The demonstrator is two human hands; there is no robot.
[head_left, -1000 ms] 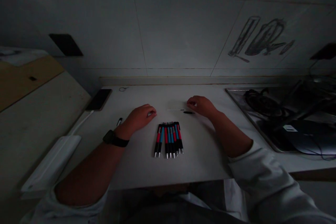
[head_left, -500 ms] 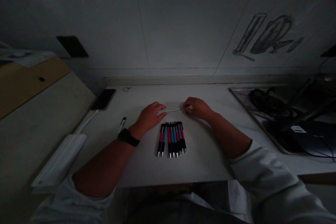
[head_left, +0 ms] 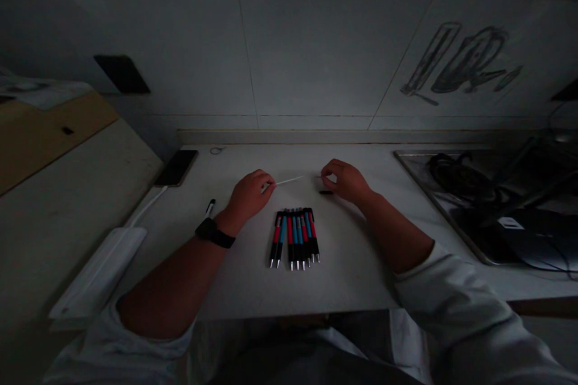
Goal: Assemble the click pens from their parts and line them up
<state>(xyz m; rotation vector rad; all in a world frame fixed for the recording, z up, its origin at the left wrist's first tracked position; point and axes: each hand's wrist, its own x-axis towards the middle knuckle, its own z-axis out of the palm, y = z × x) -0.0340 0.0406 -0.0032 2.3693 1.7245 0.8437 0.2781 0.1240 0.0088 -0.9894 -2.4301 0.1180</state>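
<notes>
Head view: the left hand (head_left: 249, 194) is pinching a thin white rod (head_left: 291, 180) by one end, seemingly leaving its tip free. Fingers narrowed, the right hand (head_left: 347, 181) is hovering by a dark piece (head_left: 325, 192), its hold unclear. Pens (head_left: 295, 234) are lying between both hands, bodyward.

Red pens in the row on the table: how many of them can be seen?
4: the leftmost red pen, the second just right of the gap, the third between blue pens, and the rightmost red pen. Crowding might hide another.
</notes>
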